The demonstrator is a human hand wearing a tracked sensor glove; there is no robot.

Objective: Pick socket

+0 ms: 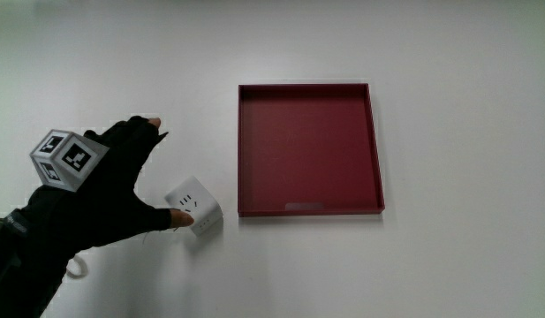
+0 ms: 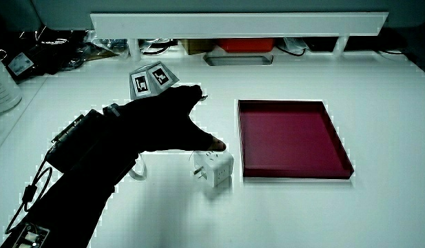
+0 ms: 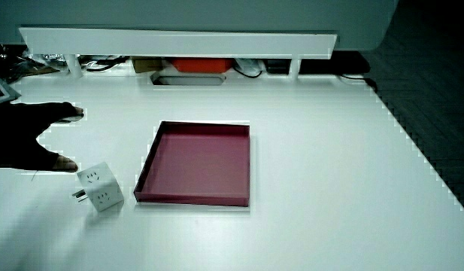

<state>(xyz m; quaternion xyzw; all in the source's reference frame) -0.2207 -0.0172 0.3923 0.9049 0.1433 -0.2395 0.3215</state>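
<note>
Roughly at the middle of the frame in the main view, lying on the white tabletop [image 1: 466,88]: a small white cube-shaped socket [image 1: 193,206], just beside the nearer corner of a dark red square tray [image 1: 239,150] and apart from it. Seen also in both side views, socket [image 2: 213,169] resting flat on the tabletop [image 2: 377,89] close to the tray [image 2: 295,103], with slot openings on its upper face and short metal prongs [image 3: 77,196] sticking out of one side face. Not lifted, not enclosed. Beside the socket, on the side away from the tray: the hand [image 1: 113,190] in its black glove, palm down, patterned cube [image 1: 67,159] on its back. Fingers [image 1: 148,124] spread apart and stretched forward, clamped on nothing; thumb [image 1: 162,218] reaching toward the socket, its tip touching or nearly touching the side face, cannot tell which. Same pose in a side view, hand [image 2: 153,124] low over the tabletop with the cube [image 2: 153,78] tilted above it. Only part of the hand [image 3: 21,139] visible at the frame edge in a side view, near the socket [image 3: 100,188] and tray [image 3: 205,126]. Across the tabletop [image 3: 322,150], a low white partition [image 3: 179,41], also in a side view [image 2: 240,24].
</note>
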